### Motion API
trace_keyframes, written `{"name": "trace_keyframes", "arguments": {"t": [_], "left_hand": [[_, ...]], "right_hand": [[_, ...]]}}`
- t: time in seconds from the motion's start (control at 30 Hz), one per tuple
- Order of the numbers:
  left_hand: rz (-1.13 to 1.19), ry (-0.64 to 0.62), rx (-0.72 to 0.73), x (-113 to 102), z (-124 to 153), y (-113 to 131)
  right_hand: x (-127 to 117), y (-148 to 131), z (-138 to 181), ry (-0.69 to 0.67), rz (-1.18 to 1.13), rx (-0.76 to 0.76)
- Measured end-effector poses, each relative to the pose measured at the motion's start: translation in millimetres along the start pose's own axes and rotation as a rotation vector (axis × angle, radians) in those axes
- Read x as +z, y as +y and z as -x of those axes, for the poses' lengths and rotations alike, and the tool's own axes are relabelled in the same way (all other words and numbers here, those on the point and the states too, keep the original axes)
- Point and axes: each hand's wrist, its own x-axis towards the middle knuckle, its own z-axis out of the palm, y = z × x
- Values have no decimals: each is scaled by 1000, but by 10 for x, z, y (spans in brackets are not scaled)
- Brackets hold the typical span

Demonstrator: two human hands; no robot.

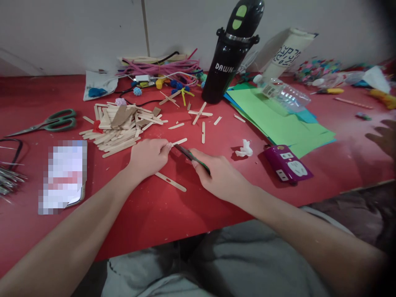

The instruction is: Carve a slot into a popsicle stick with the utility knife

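My left hand is closed, pinching a short wooden craft stick down on the red table. My right hand is closed round a dark green-handled cutter, whose tip meets the stick beside my left fingertips. Another stick with a slot lies just below my left hand. A pile of wooden sticks sits behind my left hand. Two crossed sticks and several short offcuts lie beyond my hands.
Green-handled scissors lie at far left, a blurred phone at near left. A black bottle, green paper sheets, a clear plastic bottle, a purple socket block and a tissue scrap sit right. Another person's hand shows at right edge.
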Motion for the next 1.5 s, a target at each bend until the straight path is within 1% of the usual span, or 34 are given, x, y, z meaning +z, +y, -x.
{"name": "trace_keyframes", "arguments": {"t": [0.17,0.43,0.63,0.83,1.27,1.4,1.5], "left_hand": [[-2,-14,-5,-13,4,8],[-33,-19,-9,-13,4,24],[-43,-33,-13,-19,8,26],[-49,-26,-14,-28,7,29],[-15,-23,-9,-25,-2,13],[-11,-32,-23,-28,-1,8],[-7,-29,-18,-28,0,10]], "right_hand": [[16,2,-7,11,-5,4],[16,-14,-15,11,47,28],[-1,-38,-17,-5,80,8],[14,-24,-12,8,93,-22],[-1,-38,1,-38,79,-50],[-7,-31,3,-19,39,-11],[-1,-15,6,6,16,-8]]}}
